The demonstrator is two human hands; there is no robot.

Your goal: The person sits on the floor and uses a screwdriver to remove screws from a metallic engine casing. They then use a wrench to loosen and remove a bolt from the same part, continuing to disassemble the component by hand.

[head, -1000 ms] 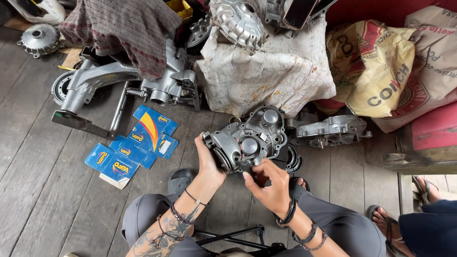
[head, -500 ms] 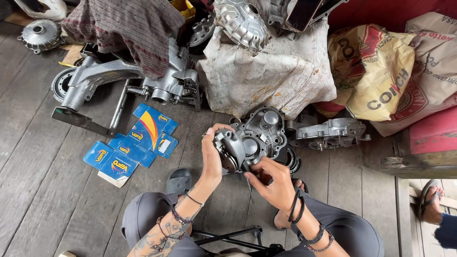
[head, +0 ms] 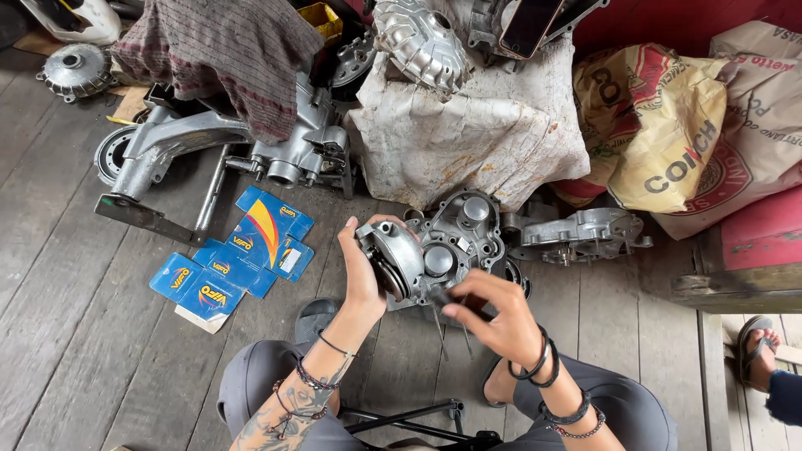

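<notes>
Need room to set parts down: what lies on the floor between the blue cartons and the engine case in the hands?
In the head view, only bare grey floorboards lie between the blue cartons and the engine case; the left hand grips the case's near edge.

The engine casing (head: 447,250) sits above the person's knees, between the left hand (head: 363,271) on its left side and the right hand (head: 493,321) at its lower right edge. Left of it, flattened cardboard boxes (head: 234,259) lie on the plank floor (head: 75,334). Behind those boxes lies a swingarm (head: 163,154) beside an engine block (head: 305,150), with a cloth (head: 221,54) draped over them. Behind the casing stands a covered bundle (head: 472,138) bearing a finned cover (head: 422,42). Right of the casing lies another casing half (head: 585,234); sacks (head: 677,134) lie behind it.
</notes>
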